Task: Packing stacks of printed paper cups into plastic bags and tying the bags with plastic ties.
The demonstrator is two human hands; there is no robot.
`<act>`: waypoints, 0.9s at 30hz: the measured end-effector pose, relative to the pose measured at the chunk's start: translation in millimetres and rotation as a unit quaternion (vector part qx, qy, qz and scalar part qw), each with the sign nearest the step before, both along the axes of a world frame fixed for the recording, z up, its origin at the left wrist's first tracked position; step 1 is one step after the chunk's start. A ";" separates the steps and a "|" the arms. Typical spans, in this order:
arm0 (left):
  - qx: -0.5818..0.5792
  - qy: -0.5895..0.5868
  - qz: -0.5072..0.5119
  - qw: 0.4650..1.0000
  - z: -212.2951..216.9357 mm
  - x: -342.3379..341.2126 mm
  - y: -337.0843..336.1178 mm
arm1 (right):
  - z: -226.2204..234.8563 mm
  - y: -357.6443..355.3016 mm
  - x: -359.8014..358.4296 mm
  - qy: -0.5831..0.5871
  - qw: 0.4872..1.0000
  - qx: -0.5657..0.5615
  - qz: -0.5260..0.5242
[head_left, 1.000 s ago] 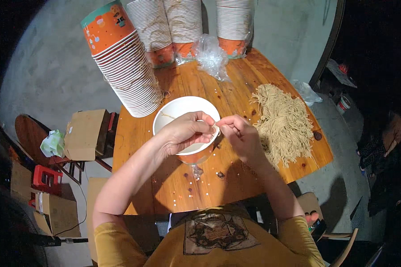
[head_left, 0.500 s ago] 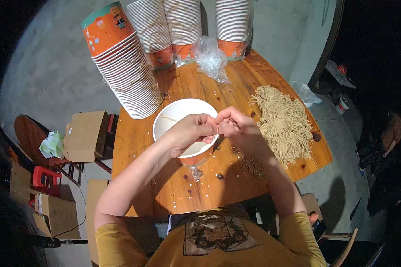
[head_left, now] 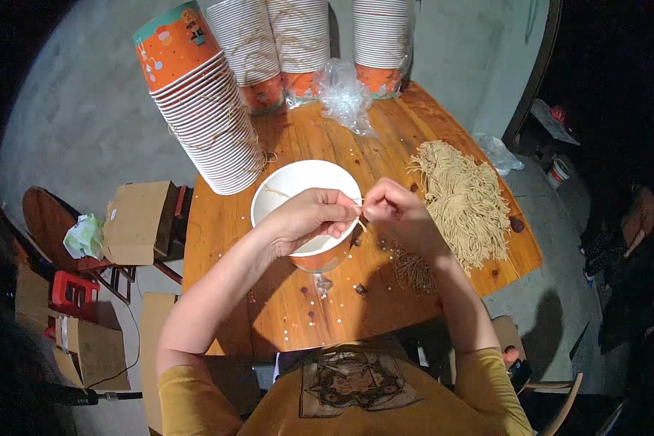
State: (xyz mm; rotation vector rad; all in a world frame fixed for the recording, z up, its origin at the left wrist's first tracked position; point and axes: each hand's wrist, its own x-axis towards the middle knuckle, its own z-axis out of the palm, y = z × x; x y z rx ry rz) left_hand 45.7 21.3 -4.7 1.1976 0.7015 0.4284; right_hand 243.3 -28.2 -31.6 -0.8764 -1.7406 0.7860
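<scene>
A paper bucket [head_left: 309,173], white inside and orange outside, stands upright on the wooden table in front of me. Over its right rim, my left hand [head_left: 311,219] pinches a thin tan cord [head_left: 362,224] between thumb and fingers. Close beside it, my right hand [head_left: 400,215] is curled shut on the same cord, just outside the rim. A short end of cord sticks out below the fingertips, and another stretch lies inside the bucket by the left wall. The bucket's right rim is partly hidden by my hands. Whether the cord is knotted, I cannot tell.
To the right lies a heap of tan cords [head_left: 461,203]. Nested bucket stacks [head_left: 207,120] stand at the back and left, some with cords hanging on them. Crumpled clear plastic [head_left: 344,94] sits between them. Cardboard boxes [head_left: 139,221] and a red stool [head_left: 75,293] are left of the table [head_left: 291,312].
My right hand has drawn slightly right, away from the left, and curled more tightly. A cord end now shows below the fingertips. My left hand has barely moved.
</scene>
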 end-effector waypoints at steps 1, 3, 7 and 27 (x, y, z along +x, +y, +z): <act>-0.003 0.000 0.005 1.000 -1.8 -0.6 1.5 | -1.2 -2.6 2.1 0.000 1.000 -0.001 0.001; -0.004 -0.007 0.004 1.000 -3.7 -2.6 4.2 | -3.1 -7.1 3.7 -0.126 0.986 0.099 -0.035; 0.004 -0.014 -0.011 1.000 -2.2 1.0 4.4 | -8.9 -7.2 -0.4 -0.185 0.952 0.223 -0.100; 0.000 0.043 0.039 0.998 2.6 9.5 -4.0 | -11.5 -23.5 -27.1 -0.085 0.972 0.169 -0.140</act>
